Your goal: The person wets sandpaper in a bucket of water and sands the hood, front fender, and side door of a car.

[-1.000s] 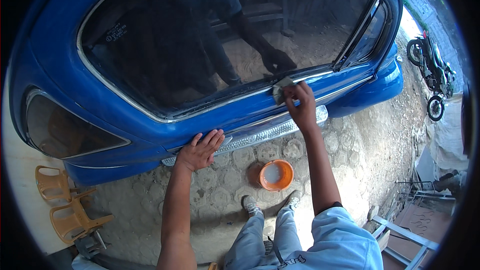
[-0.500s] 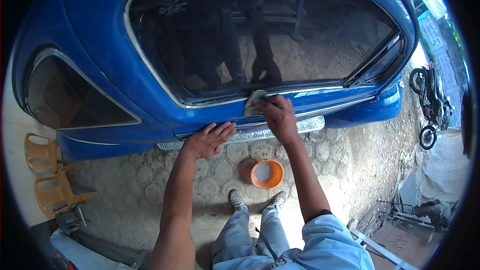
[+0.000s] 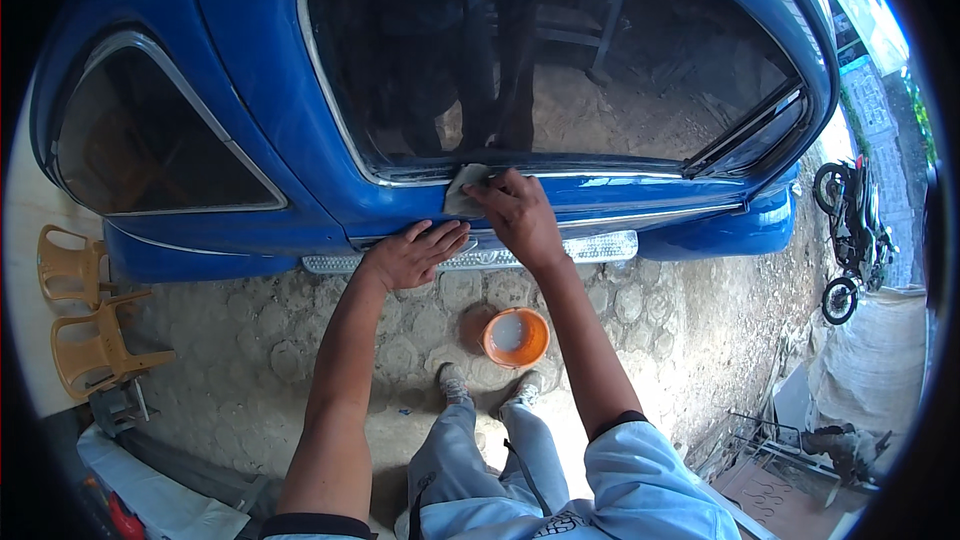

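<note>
A small greyish cloth (image 3: 466, 192) is pinched in my right hand (image 3: 522, 215); its exact material is hard to make out. It presses on the blue car door (image 3: 590, 198) just under the chrome trim along the bottom of the dark side window (image 3: 640, 90). My left hand (image 3: 412, 254) lies flat against the lower part of the door, fingers stretched out, with nothing in it. The two hands are close together but apart. Below them on the ground stands an orange bucket (image 3: 546, 342) with cloudy whitish liquid inside.
A patterned metal running board (image 3: 590, 250) juts out under the door. Two yellow-brown plastic chairs (image 3: 88, 348) stand at the left by a wall. A motorcycle (image 3: 855, 230) is parked at the far right. Metal frames (image 3: 790, 450) lie at the lower right. Paving blocks (image 3: 280, 320) cover the ground.
My right hand has slid the cloth to the left along the door below the window trim. My left hand stays flat on the door. The whole view has shifted slightly.
</note>
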A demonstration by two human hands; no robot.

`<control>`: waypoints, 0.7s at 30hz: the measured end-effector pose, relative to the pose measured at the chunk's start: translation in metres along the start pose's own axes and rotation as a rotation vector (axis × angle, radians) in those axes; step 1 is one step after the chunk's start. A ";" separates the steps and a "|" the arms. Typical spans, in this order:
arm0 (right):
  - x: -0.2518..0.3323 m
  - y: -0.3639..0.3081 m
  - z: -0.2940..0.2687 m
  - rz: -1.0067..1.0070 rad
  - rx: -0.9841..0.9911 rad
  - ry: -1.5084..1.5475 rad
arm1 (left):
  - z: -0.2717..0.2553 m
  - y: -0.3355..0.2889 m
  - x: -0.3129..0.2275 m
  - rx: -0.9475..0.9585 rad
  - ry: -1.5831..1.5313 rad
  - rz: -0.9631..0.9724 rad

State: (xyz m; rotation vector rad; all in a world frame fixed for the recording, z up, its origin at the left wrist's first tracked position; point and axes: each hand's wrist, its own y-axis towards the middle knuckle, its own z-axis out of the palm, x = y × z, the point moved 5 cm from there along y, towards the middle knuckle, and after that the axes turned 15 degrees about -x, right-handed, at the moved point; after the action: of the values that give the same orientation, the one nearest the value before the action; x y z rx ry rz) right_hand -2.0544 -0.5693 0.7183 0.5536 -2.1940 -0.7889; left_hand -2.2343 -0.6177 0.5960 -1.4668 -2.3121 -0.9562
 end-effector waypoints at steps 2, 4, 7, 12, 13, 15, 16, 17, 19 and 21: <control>-0.032 -0.006 -0.030 0.052 -0.027 -0.119 | 0.000 -0.003 0.002 -0.003 -0.038 -0.019; -0.077 -0.024 -0.066 0.233 -0.146 -0.121 | 0.001 0.006 0.003 -0.034 -0.040 -0.024; -0.090 -0.033 -0.077 0.382 -0.193 -0.064 | -0.010 0.005 0.002 -0.047 -0.074 -0.042; -0.094 -0.039 -0.081 0.408 -0.193 -0.026 | -0.042 0.065 -0.026 -0.195 -0.490 -0.609; -0.090 -0.034 -0.085 0.397 -0.118 -0.011 | -0.052 0.081 -0.024 -0.299 -0.498 -0.713; -0.085 -0.026 -0.100 0.306 -0.039 0.023 | -0.066 0.137 -0.016 -0.288 -0.494 -0.678; -0.081 -0.023 -0.106 0.215 0.054 0.053 | -0.068 0.168 -0.014 -0.255 -0.511 -0.651; -0.082 -0.020 -0.119 0.213 0.039 0.053 | -0.065 0.194 -0.013 -0.225 -0.529 -0.622; -0.083 -0.013 -0.139 0.167 0.031 0.028 | -0.049 0.220 -0.010 -0.168 -0.492 -0.609; -0.107 -0.013 -0.164 0.209 -0.035 -0.044 | -0.032 0.232 -0.013 -0.119 -0.464 -0.603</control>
State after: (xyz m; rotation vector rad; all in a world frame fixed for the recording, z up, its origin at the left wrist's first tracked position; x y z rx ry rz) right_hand -1.8602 -0.5758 0.7471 0.2856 -2.2303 -0.7315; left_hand -2.0299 -0.5823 0.7061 -1.1283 -3.1994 -0.9750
